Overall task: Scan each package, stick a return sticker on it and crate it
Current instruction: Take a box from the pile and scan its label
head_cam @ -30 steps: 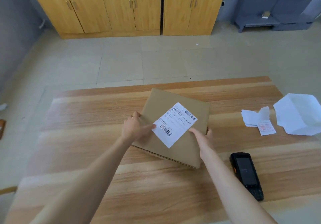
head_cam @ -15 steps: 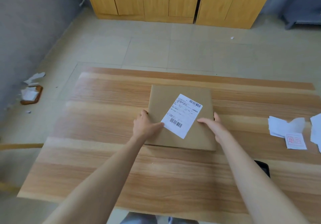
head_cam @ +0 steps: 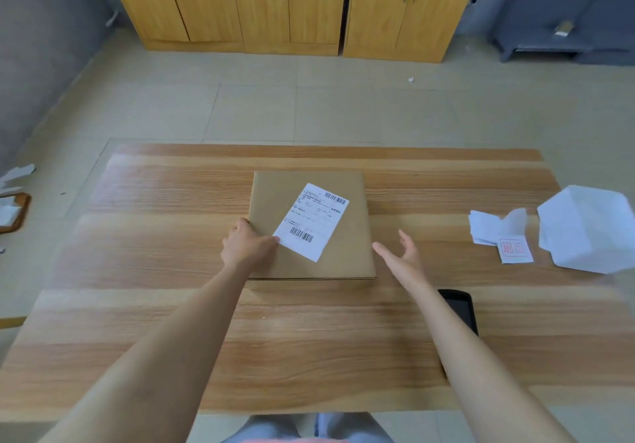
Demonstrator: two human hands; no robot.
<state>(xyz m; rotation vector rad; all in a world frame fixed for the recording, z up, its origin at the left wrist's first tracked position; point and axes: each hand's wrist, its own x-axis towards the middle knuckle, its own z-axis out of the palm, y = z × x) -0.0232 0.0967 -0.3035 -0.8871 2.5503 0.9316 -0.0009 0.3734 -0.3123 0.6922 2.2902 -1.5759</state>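
1. Package (head_cam: 348, 246): a flat brown cardboard box lying flat near the middle of the wooden table (head_cam: 165, 236), edges roughly square to the table's edges. A white shipping label (head_cam: 311, 221) with two barcodes is on its top face, rotated at an angle to the box sides.

2. Left hand (head_cam: 245, 245): placed at the package's left edge, toward the near corner. The thumb lies on the top face, its tip touching the label's near-left corner. The other fingers are curled around the left edge. The package is gripped on this side only and rests on the table.

3. Right hand (head_cam: 400, 257): just beside the package's right edge, palm turned toward the box, fingers straight and spread, holding nothing. The index fingertip reaches the edge line; contact cannot be confirmed.

4. Handheld scanner (head_cam: 458, 308): black, lying on the table to the near right of the package, partly hidden by the right forearm.

5. Return stickers (head_cam: 491, 231): a small white stack well to the right of the package, with one red-stamped sticker (head_cam: 514, 249) at its near side. A crumpled white sheet (head_cam: 587, 229) lies farther right.
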